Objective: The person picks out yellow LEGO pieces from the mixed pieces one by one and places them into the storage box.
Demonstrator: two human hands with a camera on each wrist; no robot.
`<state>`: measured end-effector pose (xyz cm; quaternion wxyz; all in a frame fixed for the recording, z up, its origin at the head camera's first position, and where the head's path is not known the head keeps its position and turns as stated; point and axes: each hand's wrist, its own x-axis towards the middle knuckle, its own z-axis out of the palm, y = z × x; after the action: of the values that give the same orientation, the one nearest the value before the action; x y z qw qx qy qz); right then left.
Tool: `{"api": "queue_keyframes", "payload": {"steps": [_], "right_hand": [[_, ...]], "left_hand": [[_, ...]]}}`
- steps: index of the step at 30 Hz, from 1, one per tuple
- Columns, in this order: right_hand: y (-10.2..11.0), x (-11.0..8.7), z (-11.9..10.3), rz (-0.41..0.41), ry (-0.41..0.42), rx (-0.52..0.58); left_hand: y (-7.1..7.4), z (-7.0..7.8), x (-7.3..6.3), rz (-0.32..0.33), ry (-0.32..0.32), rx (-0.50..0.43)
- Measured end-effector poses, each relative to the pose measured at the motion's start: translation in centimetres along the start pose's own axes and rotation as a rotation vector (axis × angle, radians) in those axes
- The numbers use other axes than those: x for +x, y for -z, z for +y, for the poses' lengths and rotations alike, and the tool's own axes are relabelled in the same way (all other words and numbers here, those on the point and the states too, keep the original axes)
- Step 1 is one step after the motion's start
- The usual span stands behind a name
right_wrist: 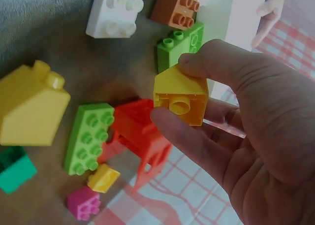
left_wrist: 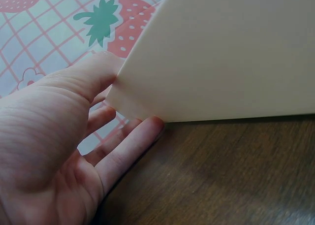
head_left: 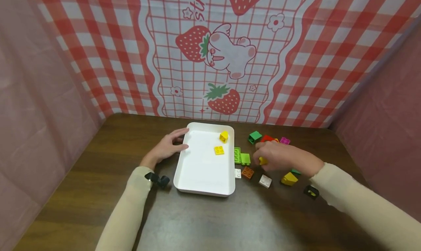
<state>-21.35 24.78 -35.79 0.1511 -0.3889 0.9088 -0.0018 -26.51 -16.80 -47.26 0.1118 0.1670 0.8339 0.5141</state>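
Note:
A white tray lies on the table, holding a yellow sloped block and a flat yellow four-stud block. My left hand rests at the tray's left side. Its thumb touches the rim, and its extended fingertips meet the outer wall in the left wrist view. My right hand pinches another yellow sloped block between thumb and fingers, hollow underside showing in the right wrist view. Behind that block are a red block and a green eight-stud block.
Right of the tray lie lime green blocks, a brown block, a white block, a large yellow block, a dark green block and a magenta block. A strawberry-print cloth hangs behind the table.

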Motion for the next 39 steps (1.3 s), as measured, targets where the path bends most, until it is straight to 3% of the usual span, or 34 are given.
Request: {"api": "queue_keyframes", "payload": {"steps": [9,15,24,39], "right_hand": [[1.9,0.6,-0.5,-0.050,-0.080,-0.010],[2.1,1.0,-0.5,-0.058,-0.088,-0.003],[1.3,1.8,-0.6,0.008,-0.003,-0.025],[0.0,3.6,-0.8,0.042,0.034,0.066]], "left_hand": [[0.0,0.1,0.0,-0.003,-0.009,-0.006],[0.1,0.1,0.0,0.003,-0.012,-0.011],[0.1,0.0,0.2,0.005,-0.005,-0.008],[0.1,0.1,0.0,-0.002,-0.006,-0.015]]}}
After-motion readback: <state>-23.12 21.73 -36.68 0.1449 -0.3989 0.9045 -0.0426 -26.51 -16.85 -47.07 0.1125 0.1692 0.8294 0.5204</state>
